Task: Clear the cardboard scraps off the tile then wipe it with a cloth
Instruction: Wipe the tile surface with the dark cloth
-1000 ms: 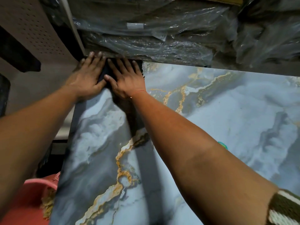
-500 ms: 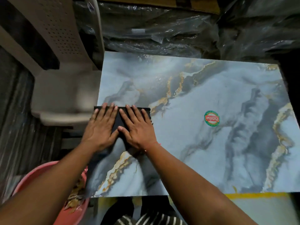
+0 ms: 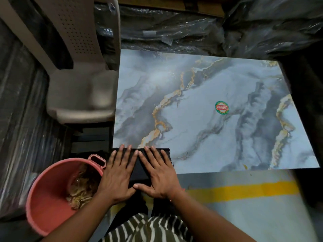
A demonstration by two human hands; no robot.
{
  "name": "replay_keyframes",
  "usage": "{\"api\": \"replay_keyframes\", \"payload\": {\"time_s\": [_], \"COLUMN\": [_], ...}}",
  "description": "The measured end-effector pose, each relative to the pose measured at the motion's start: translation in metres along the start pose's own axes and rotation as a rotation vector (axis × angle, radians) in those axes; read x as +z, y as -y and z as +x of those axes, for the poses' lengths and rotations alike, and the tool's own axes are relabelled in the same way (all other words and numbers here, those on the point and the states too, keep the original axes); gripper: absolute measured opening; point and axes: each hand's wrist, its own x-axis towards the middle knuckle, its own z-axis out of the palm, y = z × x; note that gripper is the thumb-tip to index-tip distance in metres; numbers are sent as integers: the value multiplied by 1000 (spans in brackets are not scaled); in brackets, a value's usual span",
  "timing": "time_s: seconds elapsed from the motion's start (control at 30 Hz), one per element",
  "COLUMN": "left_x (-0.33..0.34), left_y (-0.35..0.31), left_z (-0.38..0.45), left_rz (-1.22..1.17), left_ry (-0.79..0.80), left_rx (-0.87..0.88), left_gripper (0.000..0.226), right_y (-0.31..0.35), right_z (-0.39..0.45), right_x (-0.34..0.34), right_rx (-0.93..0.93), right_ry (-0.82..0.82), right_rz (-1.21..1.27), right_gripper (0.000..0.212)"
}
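The glossy grey-blue marble-patterned tile [image 3: 201,105], veined in gold and dark grey, lies flat with a round green-and-red sticker [image 3: 222,107] right of its middle. Its surface shows no scraps. A flat, dark, folded cloth [image 3: 139,165] with a matte texture sits at the tile's near left corner, overlapping the near edge. The left hand [image 3: 117,173] and the right hand [image 3: 157,173] lie side by side on this cloth, both flat with fingers spread and palms down, pressing rather than gripping; their thumbs nearly meet at the cloth's near end. Left of the hands stands a round pink plastic bucket [image 3: 49,198] with a handle tab on its rim, holding brownish crumpled scraps [image 3: 82,191]. Beyond the bucket, just beside the tile's left edge, is a beige moulded plastic chair [image 3: 80,95] with a perforated back. Crinkled, shiny clear plastic sheeting [image 3: 174,32] covers dark bundles along the tile's far side. The floor [image 3: 262,215] nearer the person is grey with a yellow painted stripe [image 3: 244,191]. A striped garment [image 3: 148,227] shows at the bottom.
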Motion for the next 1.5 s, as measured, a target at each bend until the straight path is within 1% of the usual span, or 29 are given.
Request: {"api": "replay_keyframes", "payload": {"time_s": [0.1,0.17,0.23,0.27,0.37,0.47,0.57,0.67,0.73,0.8,0.83,0.87,0.9,0.93,0.97,1.1,1.23,1.33,1.43,1.47,1.5], "left_x": [7,12,15,16,13,9,7,-3,-12,-19,-21,-24,-26,-29,-32,-62,-69,-72,-75,-76,-76], "left_y": [-5,-5,-4,-2,-1,-2,-3,-4,-4,0,3,7,11,15,20,35,64,90,117,128,139], "left_z": [-12,-15,-17,-18,-24,-36,-50,-66,-75,-82,-85,-86,-88,-89,-89,-84,-75,-63,-48,-43,-37], "left_rz": [40,72,65,58,61,59,66,52,44,39,38,35,27,19,11,30,100,94,98,99,92], "left_ry": [15,9,-28,-31,-1,-11,5,47,83,123,136,160,180,194,200,208,214,191,178,162,183], "left_rx": [-16,-18,-11,-7,10,30,48,9,-56,-119,-144,-170,-194,-217,-245,-385,-432,-480,-506,-522,-521], "left_gripper": [114,102,83,78,78,78,79,74,74,77,80,84,88,91,92,80,71,71,73,73,73], "right_y": [8,11,12,13,17,21,26,31,35,41,44,47,49,52,55,66,75,82,92,94,97], "right_z": [-10,-13,-16,-17,-20,-29,-36,-37,-31,-21,-15,-6,4,14,23,67,111,139,166,177,187], "right_x": [9,19,25,26,17,12,15,12,9,2,-3,-9,-16,-23,-29,-51,-64,-70,-78,-79,-79], "right_rx": [6,37,72,77,71,42,-5,-88,-126,-150,-169,-189,-223,-279,-318,-393,-421,-424,-362,-345,-335], "right_ry": [19,25,0,-10,18,76,93,184,195,200,200,181,219,308,342,367,420,348,279,283,302], "right_rz": [-34,-92,-128,-132,-90,-27,14,13,39,85,91,99,96,90,97,94,10,28,49,35,17], "right_gripper": [101,105,97,91,79,79,76,81,83,87,86,80,72,66,63,60,59,51,30,28,27]}}
